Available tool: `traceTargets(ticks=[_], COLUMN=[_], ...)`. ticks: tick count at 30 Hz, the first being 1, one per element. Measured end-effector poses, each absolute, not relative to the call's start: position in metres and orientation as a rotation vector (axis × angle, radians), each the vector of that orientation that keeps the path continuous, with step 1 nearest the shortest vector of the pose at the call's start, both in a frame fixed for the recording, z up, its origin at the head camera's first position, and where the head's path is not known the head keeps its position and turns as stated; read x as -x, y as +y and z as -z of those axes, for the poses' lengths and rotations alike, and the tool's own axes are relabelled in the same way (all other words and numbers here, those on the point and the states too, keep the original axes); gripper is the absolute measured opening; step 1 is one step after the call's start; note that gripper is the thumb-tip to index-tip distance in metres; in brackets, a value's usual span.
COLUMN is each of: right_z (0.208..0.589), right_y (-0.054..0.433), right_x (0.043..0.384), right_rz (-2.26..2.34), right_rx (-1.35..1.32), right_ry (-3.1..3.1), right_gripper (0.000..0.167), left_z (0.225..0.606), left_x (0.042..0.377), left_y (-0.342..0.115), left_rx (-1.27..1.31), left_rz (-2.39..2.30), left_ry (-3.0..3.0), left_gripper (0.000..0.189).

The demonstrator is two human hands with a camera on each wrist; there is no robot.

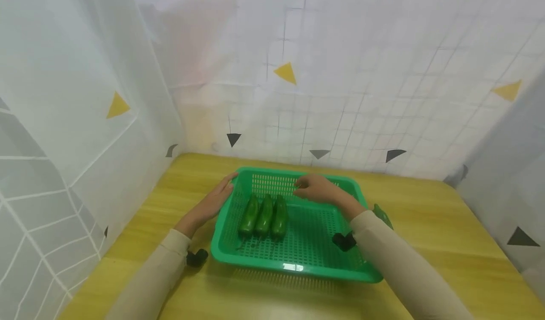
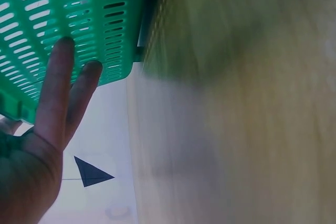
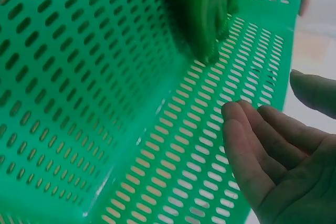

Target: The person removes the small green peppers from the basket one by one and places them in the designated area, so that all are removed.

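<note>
Leftward and nearer the body from the right hand (image 1: 319, 189), three green peppers (image 1: 264, 218) lie side by side in one green basket (image 1: 255, 262), long axes running near to far. Right hand nearer the row's right end, above the basket, empty, thumb apart from loosely bent fingers; left hand (image 1: 210, 204) rests straight fingers against the outer left wall. One more pepper (image 1: 383, 216) on the worktop (image 1: 434, 225), right of the basket, part-hidden by the right sleeve (image 1: 404, 263).

A booth-like workspace: white, triangle-patterned sheeting (image 1: 362, 50) round three sides of a wood-grain table (image 1: 430, 220).
</note>
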State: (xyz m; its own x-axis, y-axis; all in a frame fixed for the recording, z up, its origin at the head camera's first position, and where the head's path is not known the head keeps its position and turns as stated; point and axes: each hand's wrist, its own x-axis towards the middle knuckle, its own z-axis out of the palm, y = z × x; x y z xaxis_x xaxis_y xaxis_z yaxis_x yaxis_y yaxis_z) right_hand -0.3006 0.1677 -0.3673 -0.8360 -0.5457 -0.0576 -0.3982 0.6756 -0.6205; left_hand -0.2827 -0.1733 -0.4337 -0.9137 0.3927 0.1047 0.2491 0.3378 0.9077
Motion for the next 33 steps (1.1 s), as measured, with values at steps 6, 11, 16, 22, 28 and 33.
traceTargets(ticks=[6, 11, 16, 22, 28, 33], right_z=[0.373, 0.381, 0.394, 0.402, 0.402, 0.406], right_y=[0.155, 0.143, 0.137, 0.140, 0.138, 0.134], right_x=[0.304, 0.306, 0.309, 0.309, 0.306, 0.302], right_rz=[0.816, 0.765, 0.685, 0.623, 0.716, 0.769], right_rx=[0.723, 0.650, 0.638, 0.608, 0.555, 0.507], right_ry=[2.648, 2.597, 2.599, 2.575, 2.539, 2.524], right_gripper=[0.045, 0.042, 0.042, 0.035, 0.020, 0.021], left_z=[0.435, 0.434, 0.434, 0.437, 0.433, 0.432], left_x=[0.283, 0.279, 0.278, 0.284, 0.283, 0.280], left_y=[-0.174, -0.175, -0.174, -0.170, -0.170, -0.173], left_rx=[-0.583, -0.558, -0.558, -0.580, -0.558, -0.559], left_rz=[-1.651, -1.664, -1.701, -1.704, -1.714, -1.697], left_ry=[2.453, 2.427, 2.384, 2.336, 2.326, 2.327], left_gripper=[0.054, 0.054, 0.053, 0.054, 0.053, 0.054])
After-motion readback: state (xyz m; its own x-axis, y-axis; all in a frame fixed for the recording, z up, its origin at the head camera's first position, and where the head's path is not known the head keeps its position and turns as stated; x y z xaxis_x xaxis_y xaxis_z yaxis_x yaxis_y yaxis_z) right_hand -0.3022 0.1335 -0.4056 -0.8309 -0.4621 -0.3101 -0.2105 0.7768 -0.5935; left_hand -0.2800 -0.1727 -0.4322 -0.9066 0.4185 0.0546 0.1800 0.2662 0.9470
